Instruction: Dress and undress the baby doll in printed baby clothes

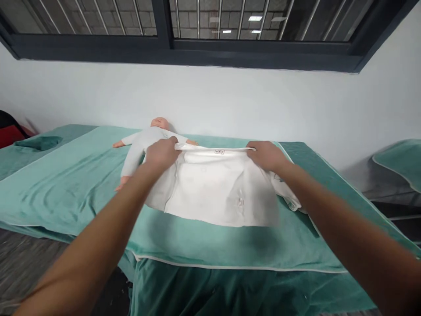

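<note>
A white baby top (210,188) with a small printed label near its upper edge is stretched between my hands above the bed. My left hand (162,153) grips its upper left corner, fingers closed on the cloth. Closed the same way, my right hand (265,154) pinches the upper right corner. A printed sleeve hangs below my right wrist. Just beyond my left hand lies a baby doll (144,142) in a white bodysuit, on its back with arms spread. My left hand and forearm hide part of it.
The green bed cover (88,175) has pale piping along its front edge. Behind it stands a white wall (230,101) under a dark-framed window (184,52) with bars. A red and black item (9,131) is at far left, and green fabric (401,160) at far right.
</note>
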`<action>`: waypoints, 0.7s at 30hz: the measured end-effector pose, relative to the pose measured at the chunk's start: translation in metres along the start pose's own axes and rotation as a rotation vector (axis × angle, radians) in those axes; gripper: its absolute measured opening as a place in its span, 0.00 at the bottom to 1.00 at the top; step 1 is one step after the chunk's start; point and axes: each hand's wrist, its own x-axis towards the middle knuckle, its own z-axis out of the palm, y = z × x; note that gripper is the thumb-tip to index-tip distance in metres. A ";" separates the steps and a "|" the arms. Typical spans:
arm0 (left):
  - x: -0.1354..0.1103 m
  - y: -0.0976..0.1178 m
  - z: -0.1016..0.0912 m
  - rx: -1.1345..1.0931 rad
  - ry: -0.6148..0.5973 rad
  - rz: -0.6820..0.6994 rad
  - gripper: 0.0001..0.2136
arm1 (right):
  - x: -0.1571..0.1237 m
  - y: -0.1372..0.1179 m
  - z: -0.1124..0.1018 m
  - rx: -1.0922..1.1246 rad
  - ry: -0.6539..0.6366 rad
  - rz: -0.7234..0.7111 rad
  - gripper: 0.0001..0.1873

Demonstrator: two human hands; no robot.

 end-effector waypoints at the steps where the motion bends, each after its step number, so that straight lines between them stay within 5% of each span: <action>1: -0.004 0.010 0.018 0.011 0.027 -0.012 0.18 | 0.002 -0.007 0.017 -0.047 0.043 0.024 0.21; 3: -0.019 0.032 0.056 0.044 0.122 0.045 0.21 | 0.000 -0.026 0.056 -0.137 0.180 -0.068 0.27; 6: -0.042 0.061 0.109 -0.120 -0.064 0.237 0.20 | -0.013 -0.058 0.117 -0.055 0.120 -0.296 0.29; 9: -0.044 0.072 0.142 -0.170 -0.131 0.233 0.18 | -0.017 -0.075 0.159 0.065 0.014 -0.064 0.27; 16: -0.007 0.062 0.148 -0.196 -0.134 0.060 0.20 | 0.007 -0.068 0.176 0.067 0.020 0.154 0.32; 21: 0.009 0.075 0.147 -0.305 -0.102 -0.093 0.24 | 0.025 -0.058 0.177 0.053 0.074 0.065 0.34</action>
